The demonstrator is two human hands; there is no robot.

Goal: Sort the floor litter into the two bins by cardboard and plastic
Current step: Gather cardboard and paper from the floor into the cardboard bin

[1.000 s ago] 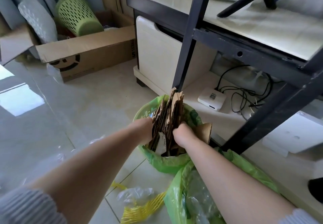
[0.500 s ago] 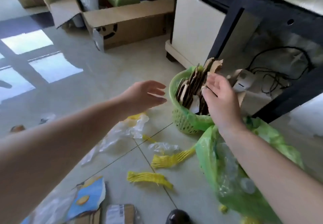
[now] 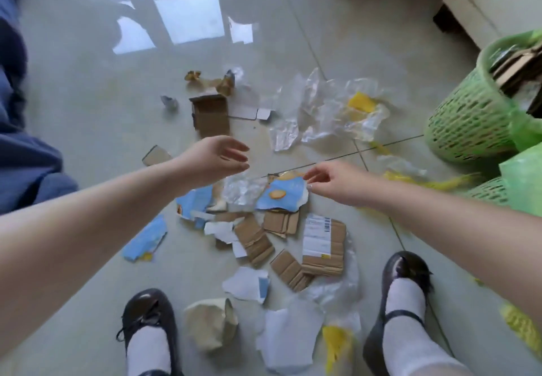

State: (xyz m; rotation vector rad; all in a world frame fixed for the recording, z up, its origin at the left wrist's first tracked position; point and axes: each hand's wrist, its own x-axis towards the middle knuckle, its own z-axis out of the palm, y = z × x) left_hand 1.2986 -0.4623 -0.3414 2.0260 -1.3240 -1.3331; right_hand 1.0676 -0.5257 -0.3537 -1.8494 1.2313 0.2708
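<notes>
Litter lies scattered on the tiled floor: brown cardboard scraps (image 3: 253, 239), a labelled cardboard piece (image 3: 322, 243), a torn blue printed card piece (image 3: 283, 195), a small cardboard box (image 3: 209, 114) and clear plastic film (image 3: 328, 108). My left hand (image 3: 212, 160) hovers open above the pile, holding nothing. My right hand (image 3: 328, 183) reaches over the blue printed piece with fingers apart, its fingertips close to that piece's upper right edge. A green mesh bin (image 3: 466, 117) holding cardboard stands at the right. A second green bin (image 3: 489, 191) with a green liner shows at the right edge.
My two black shoes (image 3: 146, 317) (image 3: 401, 276) stand on either side of the near litter. Yellow netting strips (image 3: 434, 182) lie near the bins. A white cabinet base (image 3: 475, 9) is at the top right. Blue fabric (image 3: 26, 155) lies at the left.
Both hands have left the cardboard in the bin and swung left and down over the floor pile. The view has tilted down to the floor and my feet.
</notes>
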